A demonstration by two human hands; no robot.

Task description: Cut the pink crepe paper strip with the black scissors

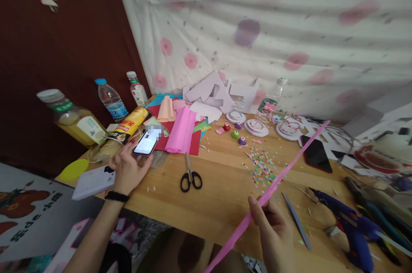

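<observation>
My left hand (129, 171) grips the lower end of a lit smartphone (147, 142), thumb on one side and fingers on the other, at the left of the table. My right hand (273, 226) pinches a long, narrow strip of pink crepe paper (283, 174) between thumb and fingers. The strip slants from the lower middle up to the right, across the table. Between my hands lie black-handled scissors (190, 180), their blades reaching a rolled piece of pink crepe paper (181, 130). Grey tweezers (296, 221) lie just right of my right hand.
Bottles (72, 118) and a yellow snack tube (127, 127) crowd the left side. Small beads and confetti (262, 168) scatter mid-table. A blue glue gun (349, 221), pliers (370, 208) and a dark phone (316, 154) occupy the right. White paper cut-outs (209, 92) lean behind.
</observation>
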